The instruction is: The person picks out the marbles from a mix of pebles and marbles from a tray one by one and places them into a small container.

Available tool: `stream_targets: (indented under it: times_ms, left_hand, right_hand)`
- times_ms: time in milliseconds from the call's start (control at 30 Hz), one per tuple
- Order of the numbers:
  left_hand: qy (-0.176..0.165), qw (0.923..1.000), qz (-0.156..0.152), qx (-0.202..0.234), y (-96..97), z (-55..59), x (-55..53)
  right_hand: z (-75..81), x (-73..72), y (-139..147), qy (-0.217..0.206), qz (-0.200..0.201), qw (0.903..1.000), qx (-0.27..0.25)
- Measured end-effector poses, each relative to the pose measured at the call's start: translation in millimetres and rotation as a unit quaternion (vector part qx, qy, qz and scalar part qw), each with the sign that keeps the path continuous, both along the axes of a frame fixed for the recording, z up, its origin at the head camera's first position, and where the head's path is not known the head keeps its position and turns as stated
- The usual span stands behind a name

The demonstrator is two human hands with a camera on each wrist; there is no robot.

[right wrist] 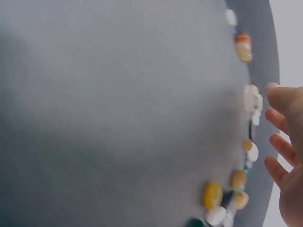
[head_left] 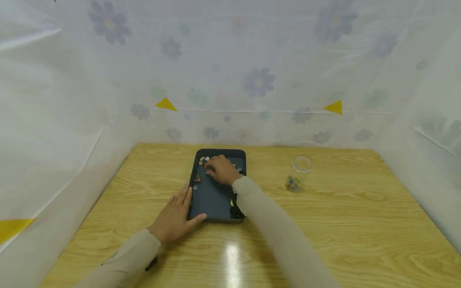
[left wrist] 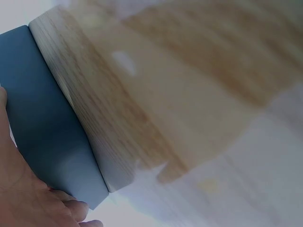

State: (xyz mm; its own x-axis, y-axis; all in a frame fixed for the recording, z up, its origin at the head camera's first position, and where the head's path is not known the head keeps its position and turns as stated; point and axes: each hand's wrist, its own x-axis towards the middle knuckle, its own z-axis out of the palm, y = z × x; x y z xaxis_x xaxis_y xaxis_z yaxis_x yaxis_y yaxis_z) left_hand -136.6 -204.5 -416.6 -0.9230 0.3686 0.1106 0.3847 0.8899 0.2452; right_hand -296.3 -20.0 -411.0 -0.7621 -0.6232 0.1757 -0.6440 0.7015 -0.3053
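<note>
A dark blue-grey tray (head_left: 212,204) lies on the table with several small pebbles (head_left: 201,161) near its far left corner. By its left wall are a reddish-brown stone (head_left: 197,179) and a pale piece (head_left: 195,187). My left hand (head_left: 174,218) rests against the tray's left side, fingers fairly straight, thumb across the near corner. Inside the far half, my right hand (head_left: 223,170) bends over the pebbles. In the right wrist view its fingers are loosely bent and apart, no held object visible, beside a row of stones including a yellow one (right wrist: 212,195).
To the right of the tray stands a clear jar (head_left: 301,165) with several glass marbles (head_left: 293,184) at its bottom. Black items (head_left: 237,212) lie along the tray's right side, partly behind the right sleeve. White flowered sheets (head_left: 230,60) surround the wooden table (head_left: 345,224).
</note>
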Motion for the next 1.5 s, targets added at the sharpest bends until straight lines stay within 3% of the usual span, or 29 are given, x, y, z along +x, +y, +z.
stream_targets:
  times_ms: [200,333,500,733,867,1100,1333,1500]
  left_hand:
    - [-0.013,0.9999,0.003,-0.005,-0.4,2.0,1.5]
    - [-0.014,0.9999,0.005,-0.005,-1.4,1.9,2.6]
    - [-0.007,0.9999,0.002,-0.007,-1.5,1.5,2.4]
    - [-0.004,1.0,-0.005,-0.004,0.0,2.4,1.1]
    - [-0.006,0.9999,-0.009,-0.005,1.2,2.1,-0.5]
    - [-0.015,0.9999,-0.006,-0.004,0.5,1.1,0.9]
    - [-0.006,1.0,0.0,0.001,-3.5,2.5,1.9]
    - [-0.007,0.9999,-0.008,0.002,-1.2,2.6,0.3]
  right_hand:
    - [24.0,-3.6,19,-0.022,0.006,0.998,-0.059]
    - [47.9,-2.1,34,0.003,0.003,0.9952,-0.098]
    - [81.1,8.4,61,0.031,-0.032,0.989,-0.141]
    - [105.8,29.3,121,0.092,-0.069,0.9743,-0.194]
    - [104.1,44.1,161,0.104,-0.105,0.9692,-0.198]
    - [85.0,65.7,222,0.114,-0.155,0.9637,-0.185]
    - [75.4,74.5,247,0.118,-0.177,0.9636,-0.162]
    - [68.3,76.7,255,0.105,-0.182,0.9692,-0.129]
